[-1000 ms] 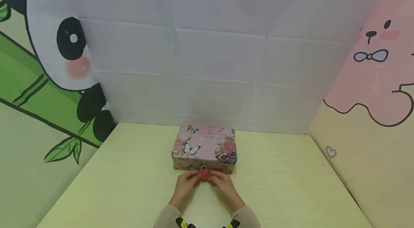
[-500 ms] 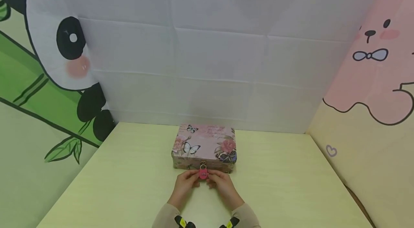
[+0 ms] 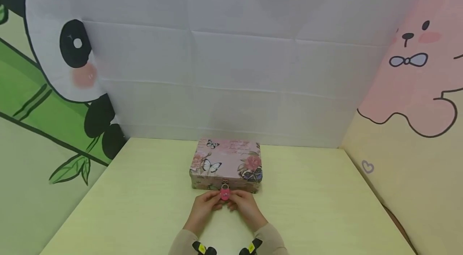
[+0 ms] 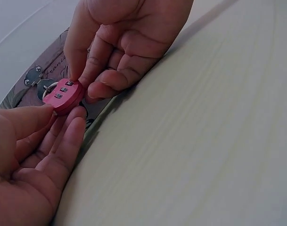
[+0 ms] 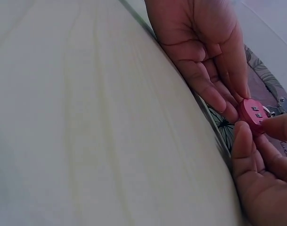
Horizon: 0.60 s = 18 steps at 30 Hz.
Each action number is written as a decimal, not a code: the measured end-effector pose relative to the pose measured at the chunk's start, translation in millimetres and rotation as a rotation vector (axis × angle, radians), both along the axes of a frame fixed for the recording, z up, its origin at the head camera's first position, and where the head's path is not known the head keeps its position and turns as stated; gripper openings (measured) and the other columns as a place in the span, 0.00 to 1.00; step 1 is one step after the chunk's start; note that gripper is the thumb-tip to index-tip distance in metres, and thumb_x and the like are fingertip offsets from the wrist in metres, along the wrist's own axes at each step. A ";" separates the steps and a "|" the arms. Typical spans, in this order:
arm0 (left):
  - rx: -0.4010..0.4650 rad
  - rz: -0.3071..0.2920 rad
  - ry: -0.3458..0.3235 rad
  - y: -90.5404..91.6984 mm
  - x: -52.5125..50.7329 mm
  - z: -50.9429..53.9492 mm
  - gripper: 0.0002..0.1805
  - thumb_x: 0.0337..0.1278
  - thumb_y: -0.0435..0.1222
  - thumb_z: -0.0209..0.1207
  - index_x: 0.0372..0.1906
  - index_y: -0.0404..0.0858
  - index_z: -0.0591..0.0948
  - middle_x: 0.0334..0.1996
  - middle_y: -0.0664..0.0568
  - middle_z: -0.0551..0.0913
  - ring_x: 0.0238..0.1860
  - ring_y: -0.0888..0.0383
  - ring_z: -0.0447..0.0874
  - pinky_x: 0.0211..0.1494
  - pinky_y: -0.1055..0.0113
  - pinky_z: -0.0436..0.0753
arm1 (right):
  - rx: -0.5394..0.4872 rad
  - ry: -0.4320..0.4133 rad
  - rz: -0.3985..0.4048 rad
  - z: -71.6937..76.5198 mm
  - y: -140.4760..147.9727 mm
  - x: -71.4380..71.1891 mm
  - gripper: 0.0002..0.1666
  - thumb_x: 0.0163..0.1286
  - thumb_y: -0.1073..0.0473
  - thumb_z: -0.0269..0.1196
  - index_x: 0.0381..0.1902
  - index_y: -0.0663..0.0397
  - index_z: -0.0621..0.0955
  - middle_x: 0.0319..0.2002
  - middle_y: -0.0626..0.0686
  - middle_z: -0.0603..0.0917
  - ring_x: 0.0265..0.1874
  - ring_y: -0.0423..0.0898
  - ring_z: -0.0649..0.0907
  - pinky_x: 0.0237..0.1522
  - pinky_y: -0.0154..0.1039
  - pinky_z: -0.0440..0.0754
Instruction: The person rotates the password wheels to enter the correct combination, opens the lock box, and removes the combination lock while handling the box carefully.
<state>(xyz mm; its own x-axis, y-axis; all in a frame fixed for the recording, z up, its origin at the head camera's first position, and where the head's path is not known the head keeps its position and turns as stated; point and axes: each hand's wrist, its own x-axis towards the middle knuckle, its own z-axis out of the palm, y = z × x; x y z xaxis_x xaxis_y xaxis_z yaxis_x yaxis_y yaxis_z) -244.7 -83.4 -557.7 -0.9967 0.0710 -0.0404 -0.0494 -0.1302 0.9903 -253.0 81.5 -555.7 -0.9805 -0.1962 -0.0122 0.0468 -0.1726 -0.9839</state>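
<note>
Vs. 1 s ago, v. little has moved: the rectangular pink box w/ butterfly and rose print point(image 3: 231, 158) sits a touch further left in the head view, but so does the creased white backdrop point(image 3: 242, 62) behind it, so prob. just the camera turning. The small rounded pink-red combination padlock point(image 3: 225, 194) is still at mid-front of the box; its face looks brighter, and more fingers of the left hand point(image 3: 203, 208) and right hand point(image 3: 246, 207) show below it.

Both hands are grasping the padlock, one pinching each side. Its thin silver shackle point(image 4: 44, 93) seems to run thru the silver metal clasp point(image 4: 34, 75) on the box's front; locked or not, can't tell.

Risks: a thumb could nudge one of the three small silver dials point(image 4: 63, 89) off its setting, b/c fingers crowd them (digits unreadable). One hand letting go early could let the padlock swing against the box's front. A hard or crooked tug might bind the shackle, or drag the box over the pale yellow tabletop point(image 3: 144, 190), since neither hand steadies it.
</note>
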 end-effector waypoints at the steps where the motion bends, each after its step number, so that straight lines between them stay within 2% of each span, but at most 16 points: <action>1: 0.004 0.004 -0.002 -0.2 0.1 0.1 0.16 0.68 0.26 0.57 0.51 0.15 0.77 0.39 0.41 0.86 0.34 0.60 0.86 0.38 0.69 0.88 | -0.002 -0.006 0.004 0.0 -0.4 -0.7 0.17 0.71 0.70 0.57 0.46 0.88 0.76 0.25 0.50 0.82 0.22 0.39 0.80 0.25 0.28 0.80; 9: 0.006 0.007 -0.017 -0.9 0.9 0.5 0.15 0.67 0.25 0.57 0.51 0.14 0.76 0.38 0.41 0.86 0.34 0.61 0.86 0.39 0.70 0.87 | 0.010 -0.018 0.030 3.2 -1.4 0.5 0.14 0.71 0.69 0.57 0.41 0.84 0.77 0.23 0.49 0.80 0.21 0.39 0.80 0.25 0.29 0.81; 18: 0.007 -0.008 -0.004 -1.6 -1.6 -2.6 0.15 0.68 0.24 0.55 0.52 0.13 0.75 0.39 0.41 0.86 0.34 0.61 0.86 0.39 0.70 0.87 | 0.057 -0.024 0.033 6.8 -1.1 1.4 0.12 0.71 0.66 0.57 0.37 0.77 0.80 0.23 0.49 0.80 0.21 0.39 0.80 0.26 0.28 0.82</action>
